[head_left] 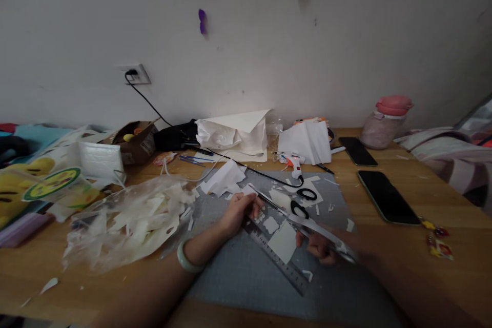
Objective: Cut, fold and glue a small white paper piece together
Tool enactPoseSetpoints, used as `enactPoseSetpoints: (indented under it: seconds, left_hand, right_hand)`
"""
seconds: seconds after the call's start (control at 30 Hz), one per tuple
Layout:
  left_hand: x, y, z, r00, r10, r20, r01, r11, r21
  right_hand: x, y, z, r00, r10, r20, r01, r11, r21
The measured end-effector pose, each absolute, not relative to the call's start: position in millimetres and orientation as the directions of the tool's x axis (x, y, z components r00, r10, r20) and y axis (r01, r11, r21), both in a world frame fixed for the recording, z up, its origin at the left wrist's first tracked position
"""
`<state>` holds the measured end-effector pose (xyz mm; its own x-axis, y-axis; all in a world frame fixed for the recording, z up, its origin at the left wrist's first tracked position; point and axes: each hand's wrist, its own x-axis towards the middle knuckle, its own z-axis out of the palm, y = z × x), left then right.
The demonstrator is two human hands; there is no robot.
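Observation:
My left hand (239, 211), with a pale green bangle at the wrist, is curled over a grey cutting mat (238, 271). Its fingers close around the far end of a long silver metal strip (303, 223) that crosses the mat diagonally. My right hand (317, 246) grips the near end of that strip. Under the strip lie a steel ruler (279, 259) and a white paper cut-out (284, 241). Black-handled scissors (303, 201) rest just beyond the hands. Small white paper scraps are scattered around them.
A clear plastic bag of paper offcuts (126, 220) sits left of the mat. Behind are a glue gun (295, 166) on a black cord, crumpled white paper (234, 136) and folded sheets (307, 142). Two phones (386, 197) (357, 151), a pink-lidded bottle (384, 123) and candies (438, 241) lie right.

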<state>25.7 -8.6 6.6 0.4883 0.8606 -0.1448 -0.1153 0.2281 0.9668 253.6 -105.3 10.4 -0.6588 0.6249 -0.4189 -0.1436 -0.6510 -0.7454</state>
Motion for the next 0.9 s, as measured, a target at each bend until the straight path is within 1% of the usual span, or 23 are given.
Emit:
enactPoseSetpoints:
  seconds: [0.13,0.3,0.5,0.67,0.83,0.9]
  left_hand:
    - [26.0,-8.5,6.0,0.486,0.862,-0.143,-0.120,0.227,0.966]
    - [26.4,-8.7,6.4,0.486,0.861,-0.152,-0.116,0.236,0.965]
    - [26.4,-8.3,6.0,0.482,0.862,-0.155,-0.122,0.241,0.963]
    - [25.9,-8.1,6.0,0.483,0.863,-0.147,-0.120,0.231,0.966]
    - [25.9,-8.6,7.6,0.504,0.851,-0.145,-0.154,0.254,0.955]
    - [25.9,-9.0,8.1,0.507,0.850,-0.143,-0.166,0.259,0.951]
  right_hand:
    - [253.8,-106.8,9.4,-0.665,0.651,-0.366,-0.150,-0.597,-0.789]
    - [253.5,-108.2,9.2,-0.665,0.660,-0.349,-0.177,-0.593,-0.785]
    - [252.2,-108.8,11.8,-0.637,0.656,-0.404,-0.156,-0.623,-0.766]
    - [252.3,-108.0,9.1,-0.646,0.654,-0.392,-0.152,-0.614,-0.775]
    - [249.6,-107.7,12.1,-0.611,0.653,-0.448,-0.106,-0.628,-0.771]
    - [249.1,-107.7,12.9,-0.619,0.649,-0.442,-0.102,-0.625,-0.774]
